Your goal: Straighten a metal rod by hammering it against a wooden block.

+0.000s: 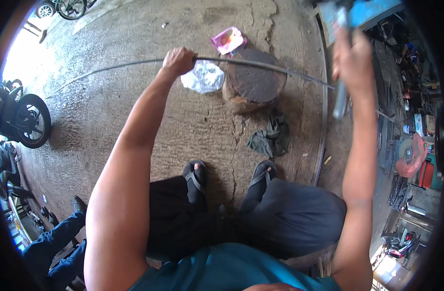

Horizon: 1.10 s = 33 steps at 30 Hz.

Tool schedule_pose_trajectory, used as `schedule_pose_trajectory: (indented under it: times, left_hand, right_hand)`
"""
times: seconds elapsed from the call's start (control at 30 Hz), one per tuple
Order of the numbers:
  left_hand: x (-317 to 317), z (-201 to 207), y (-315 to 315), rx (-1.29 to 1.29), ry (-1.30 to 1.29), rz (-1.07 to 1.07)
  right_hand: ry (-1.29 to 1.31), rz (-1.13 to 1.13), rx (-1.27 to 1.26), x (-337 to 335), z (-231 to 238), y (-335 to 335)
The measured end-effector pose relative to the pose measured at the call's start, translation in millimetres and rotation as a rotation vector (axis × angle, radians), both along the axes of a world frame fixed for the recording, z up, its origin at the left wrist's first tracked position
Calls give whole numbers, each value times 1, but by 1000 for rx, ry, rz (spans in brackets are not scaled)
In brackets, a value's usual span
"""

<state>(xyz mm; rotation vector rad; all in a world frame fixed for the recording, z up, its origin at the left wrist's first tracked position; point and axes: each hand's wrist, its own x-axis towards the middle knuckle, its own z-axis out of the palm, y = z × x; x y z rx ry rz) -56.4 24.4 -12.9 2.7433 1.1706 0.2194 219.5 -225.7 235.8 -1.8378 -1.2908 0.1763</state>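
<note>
Head view. The landmark is the wooden stump (257, 81), which stands on the concrete floor (193, 128) ahead of the person's feet. A long, thin, dark rod (253, 62) passes over the far part of the stump's top; its long axis runs left to right, bowing down toward both ends. Whether it touches the wood cannot be confirmed.

The left hand (179, 62) is left of the stump and appears the nearer of the two. Its fingers are wrapped round the rod in a fist, so the rod lies directly within them and extends right across the stump. The left forearm reaches forward from the lower left, palm side not visible.

The right hand (354, 60) is right of the stump, its forearm nearly straight ahead and seemingly raised. Its fingers are curled about a hammer-like tool (340, 99), blurred, with the shaft pointing roughly fore and aft, crosswise to the rod. The rod's right part passes behind this tool.

Also noted: a clear plastic bag (202, 77) just left of the stump, a pink packet (229, 40) beyond it, and a dark cloth (272, 137) on its near side.
</note>
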Motion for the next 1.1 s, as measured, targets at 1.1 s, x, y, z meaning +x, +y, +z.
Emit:
schedule_pose_trajectory:
  times: [1.1]
  left_hand:
    - [-26,16,15,-45,-46,0]
  right_hand:
    - [-258,6,-357,-21,-169,-7]
